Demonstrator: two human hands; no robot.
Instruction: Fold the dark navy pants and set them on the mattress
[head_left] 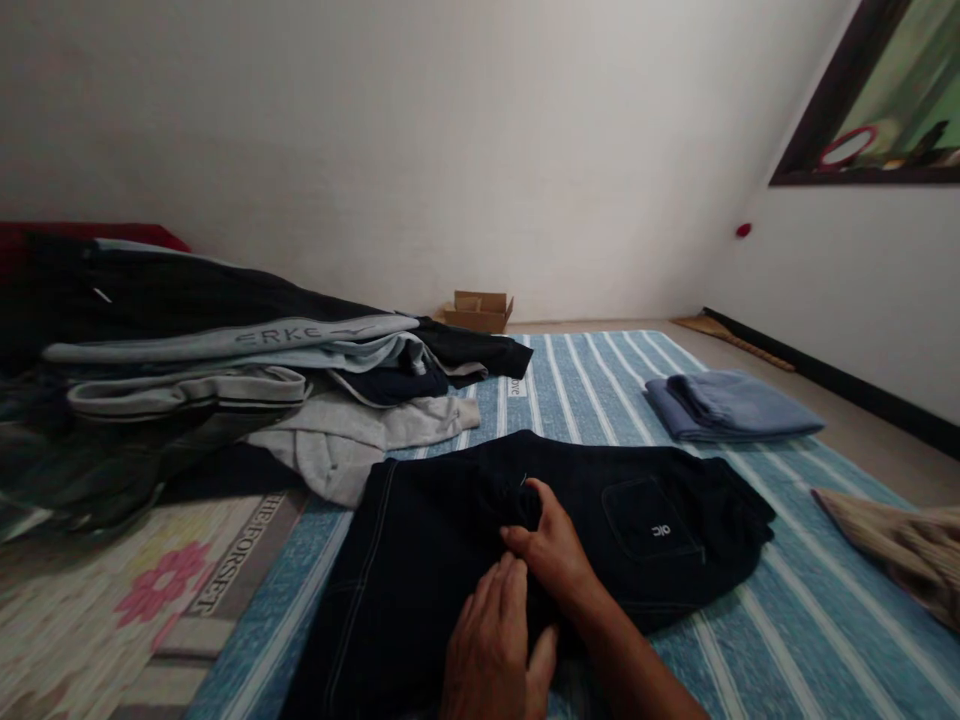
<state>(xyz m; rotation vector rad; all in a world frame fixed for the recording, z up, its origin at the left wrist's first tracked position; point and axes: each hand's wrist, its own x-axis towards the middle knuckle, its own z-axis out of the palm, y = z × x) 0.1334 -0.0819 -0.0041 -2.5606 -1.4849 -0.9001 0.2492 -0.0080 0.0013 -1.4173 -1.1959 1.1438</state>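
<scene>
Head view: your right hand (555, 550) pinches a fold of dark navy sweatpants (420, 570) between its fingers; your left hand (487, 640) rests on them, fingers spread.

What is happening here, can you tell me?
A person is handling dark navy trousers that lie on a striped blue mat. The right hand pinches a fold of the fabric, and the left hand rests on the trousers just below it. A folded blue garment lies further along the mat, and a heap of clothes sits to the left. A cardboard box stands by the wall.
</scene>
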